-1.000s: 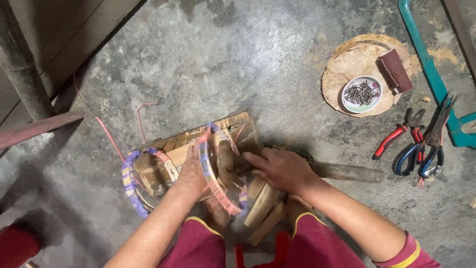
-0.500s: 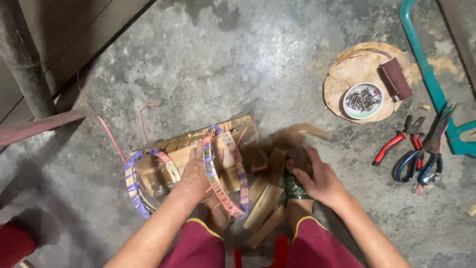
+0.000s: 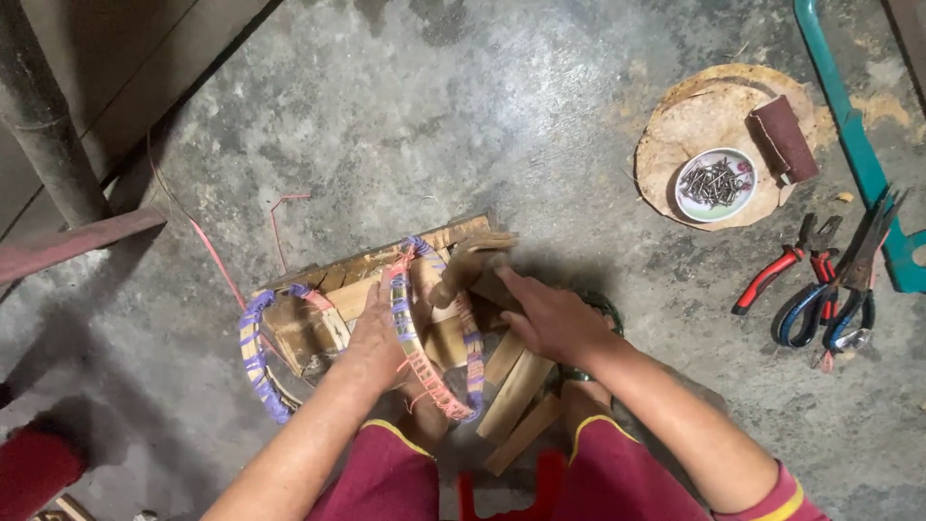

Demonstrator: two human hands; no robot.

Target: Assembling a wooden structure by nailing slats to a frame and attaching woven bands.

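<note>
A small wooden slat box [image 3: 318, 323] lies on the concrete floor in front of my knees. Two hoops wrapped in purple and pink strips arch around it, one at the left [image 3: 256, 362] and one in the middle [image 3: 410, 347]. My left hand [image 3: 378, 338] presses on the box and grips the middle hoop. My right hand [image 3: 550, 318] holds a wooden-handled tool [image 3: 468, 265], seemingly a hammer, whose head end is over the box's far right corner. Loose wooden strips [image 3: 516, 386] lie between my legs.
At the far right, a round wooden slab [image 3: 690, 125] carries a white bowl of nails [image 3: 715, 183] and a brown sanding block [image 3: 783, 138]. Red pliers [image 3: 776, 270], blue-handled shears [image 3: 839, 299] and a teal metal bar [image 3: 854, 145] lie right. A grey pipe [image 3: 43, 125] stands left.
My right hand left the box, swung right to the wooden-handled tool lying on the floor, and now holds it over the box. My left hand stayed on the hoop.
</note>
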